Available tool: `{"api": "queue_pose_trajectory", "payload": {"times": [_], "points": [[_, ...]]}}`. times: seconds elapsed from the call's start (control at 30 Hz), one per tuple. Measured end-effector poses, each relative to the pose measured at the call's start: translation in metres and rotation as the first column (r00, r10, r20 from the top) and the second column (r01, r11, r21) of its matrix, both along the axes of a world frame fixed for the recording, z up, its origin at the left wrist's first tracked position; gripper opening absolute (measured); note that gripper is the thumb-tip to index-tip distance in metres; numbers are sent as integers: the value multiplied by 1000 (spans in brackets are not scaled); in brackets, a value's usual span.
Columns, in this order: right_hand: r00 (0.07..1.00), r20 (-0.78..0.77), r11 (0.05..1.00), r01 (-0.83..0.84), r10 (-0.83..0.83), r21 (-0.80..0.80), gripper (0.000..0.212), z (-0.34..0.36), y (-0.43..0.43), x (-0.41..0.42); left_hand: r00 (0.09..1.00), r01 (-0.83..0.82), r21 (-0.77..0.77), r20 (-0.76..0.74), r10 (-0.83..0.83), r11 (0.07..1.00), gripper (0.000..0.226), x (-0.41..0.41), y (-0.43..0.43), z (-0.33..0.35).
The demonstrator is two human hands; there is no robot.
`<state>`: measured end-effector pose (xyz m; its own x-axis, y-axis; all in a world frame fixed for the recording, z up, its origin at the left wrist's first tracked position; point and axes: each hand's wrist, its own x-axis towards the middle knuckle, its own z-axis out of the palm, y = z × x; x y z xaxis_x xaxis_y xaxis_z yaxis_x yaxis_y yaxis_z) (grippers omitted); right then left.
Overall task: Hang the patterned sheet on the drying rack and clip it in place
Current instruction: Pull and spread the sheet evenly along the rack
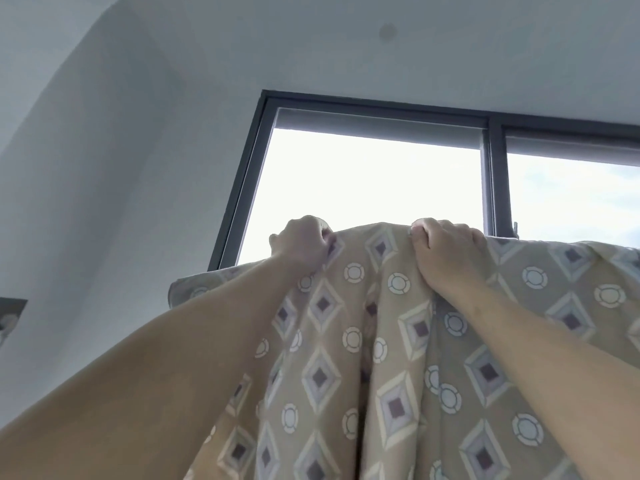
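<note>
1. While both arms reach up, the wall and ceiling fill most of the view, smooth, matte and pale grey-white, meeting in a soft rounded corner at the far left.
2. Below them the patterned sheet hangs in long vertical folds, a thin tan woven cloth printed with grey-and-cream diamonds with dark centres and small pale segmented rings; its top edge runs level from the left to the right side, raised in front of the window, and whatever carries it is hidden behind the cloth.
3. Behind it, the window has a straight dark metal frame with one upright bar, and bright glass.
4. At the sheet's top edge, the right hand has its fingers curled over the cloth, gripping a bunched fold.
5. Just to its left, the left hand is a fist clenched on the same edge, cloth puckering under it.
</note>
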<state>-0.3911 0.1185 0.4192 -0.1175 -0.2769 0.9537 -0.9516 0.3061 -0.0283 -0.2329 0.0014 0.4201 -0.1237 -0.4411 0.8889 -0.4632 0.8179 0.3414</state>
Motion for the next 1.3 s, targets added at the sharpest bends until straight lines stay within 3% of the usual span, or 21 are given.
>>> {"api": "queue_pose_trajectory", "payload": {"times": [0.07, 0.17, 0.27, 0.4, 0.53, 0.77, 0.93, 1.17, 1.3], "points": [[999, -17, 1000, -31, 31, -1, 40, 0, 1, -3, 994, -92, -8, -55, 91, 996, 29, 2, 0, 1], [996, 5, 995, -94, 94, -26, 39, 1, -1, -9, 965, -160, 139, -185, 184, 977, 20, 11, -7, -1], [996, 13, 996, -85, 85, -42, 39, 3, 0, -12, 958, -203, 194, -163, 236, 960, 19, 9, -11, -12], [999, -23, 998, -33, 32, -48, 38, 2, -1, -15, 996, 2, 74, -92, 5, 997, 28, -17, 8, -10], [997, -50, 996, -67, 64, -59, 38, 2, 0, -25, 966, 257, 68, -55, -254, 964, 22, -35, 24, 2], [991, -97, 994, -101, 97, -37, 33, 4, 18, -51, 955, 293, 34, -51, -291, 955, 19, -49, 16, -2], [996, -74, 998, 55, -55, -13, 36, 11, 37, -78, 919, 374, 28, -144, -367, 927, 26, -57, 13, -7], [999, 38, 996, 30, -27, -81, 37, 8, 76, -112, 939, 309, -7, -158, -306, 951, 31, -55, 8, -13], [991, 109, 994, 88, -80, -70, 33, 9, 77, -108, 979, 145, 11, -143, -142, 989, 32, -60, 15, -13]]}}
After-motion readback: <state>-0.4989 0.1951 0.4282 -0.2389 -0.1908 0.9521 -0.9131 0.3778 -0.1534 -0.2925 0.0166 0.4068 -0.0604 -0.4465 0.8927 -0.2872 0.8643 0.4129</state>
